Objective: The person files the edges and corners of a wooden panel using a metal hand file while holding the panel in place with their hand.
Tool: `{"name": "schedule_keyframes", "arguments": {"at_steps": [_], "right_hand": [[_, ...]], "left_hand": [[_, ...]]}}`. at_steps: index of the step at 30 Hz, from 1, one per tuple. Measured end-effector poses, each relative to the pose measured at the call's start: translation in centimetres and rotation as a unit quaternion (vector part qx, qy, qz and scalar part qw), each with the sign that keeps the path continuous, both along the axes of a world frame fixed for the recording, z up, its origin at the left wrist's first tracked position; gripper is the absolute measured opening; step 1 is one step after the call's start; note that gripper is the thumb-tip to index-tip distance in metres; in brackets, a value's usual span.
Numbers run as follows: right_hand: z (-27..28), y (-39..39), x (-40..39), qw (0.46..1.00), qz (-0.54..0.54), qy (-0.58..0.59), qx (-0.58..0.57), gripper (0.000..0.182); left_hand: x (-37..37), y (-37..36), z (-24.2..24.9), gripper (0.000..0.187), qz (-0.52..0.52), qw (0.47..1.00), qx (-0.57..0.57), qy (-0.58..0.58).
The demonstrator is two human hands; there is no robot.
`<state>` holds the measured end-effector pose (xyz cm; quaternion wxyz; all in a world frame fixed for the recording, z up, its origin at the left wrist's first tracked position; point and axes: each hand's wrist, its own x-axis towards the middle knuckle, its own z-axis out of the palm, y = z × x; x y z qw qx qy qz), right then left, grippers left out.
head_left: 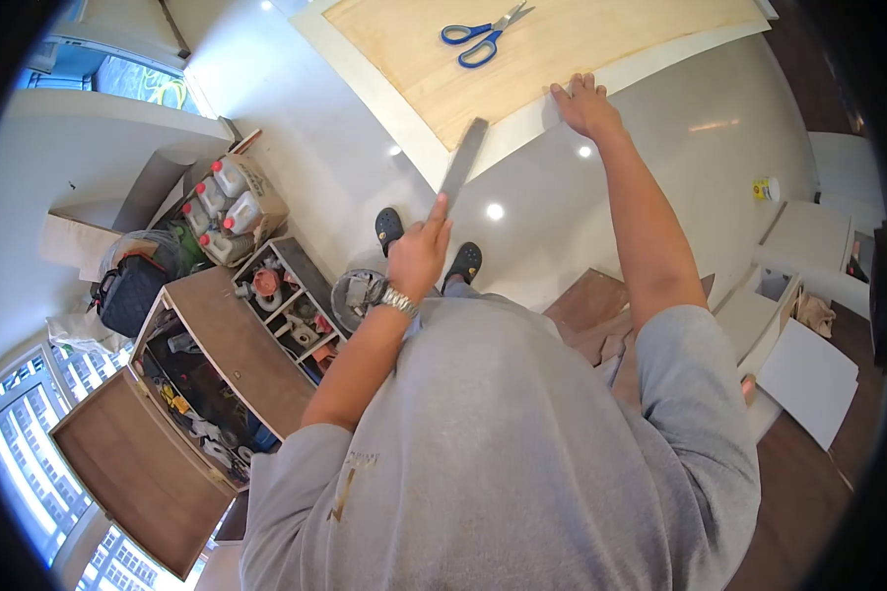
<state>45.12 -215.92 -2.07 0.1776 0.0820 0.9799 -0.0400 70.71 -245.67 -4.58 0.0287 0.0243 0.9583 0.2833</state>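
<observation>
My left hand (420, 252), with a metal watch on its wrist, is closed around the end of a flat grey metal file (464, 158). The file's far end lies over the corner of a light wooden panel (552, 74). A white sheet (532, 140) shows as a border around the panel. On that border, near the panel's edge, my right hand (589, 108) rests with its fingers apart, holding nothing. Scissors with blue handles (478, 50) lie partly open on the panel, left of my right hand.
Left of me stand an open brown tool cabinet (237, 335), compartments with fittings (291, 305) and several red-capped jugs (232, 212). A round bucket (358, 295) is near my feet. Brown boards (591, 305) lie to my right; a small yellow tub (765, 189) stands farther off.
</observation>
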Motion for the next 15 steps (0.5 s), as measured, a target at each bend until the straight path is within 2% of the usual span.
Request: {"name": "schedule_keyframes", "arguments": {"at_steps": [2, 5, 8, 11, 14, 15], "right_hand": [[0.1, 0.5, -0.2, 1.0, 0.007, 0.001, -0.002, 0.076], [-0.2, 0.7, -0.5, 1.0, 0.009, -0.003, 0.001, 0.076], [0.2, 0.0, 0.1, 1.0, -0.004, 0.009, 0.003, 0.076], [0.3, -0.2, 0.1, 1.0, -0.007, 0.003, 0.004, 0.076], [0.6, 0.0, 0.0, 1.0, 0.001, -0.006, 0.006, 0.077], [0.4, 0.3, -0.6, 1.0, 0.003, -0.002, 0.007, 0.077]], "left_hand": [[-1.2, 0.4, 1.0, 0.049, -0.002, 1.0, 0.021, -0.009], [1.7, -2.4, 0.2, 0.048, -0.002, 0.999, 0.033, 0.031], [3.8, -4.3, 0.7, 0.049, 0.009, 0.999, 0.002, -0.05], [0.5, -1.3, 0.1, 0.049, -0.026, 1.0, -0.015, -0.004], [-2.1, 0.5, 1.8, 0.05, -0.032, 0.999, -0.002, -0.043], [-1.9, 0.0, 1.4, 0.05, -0.027, 0.999, 0.02, -0.011]]}}
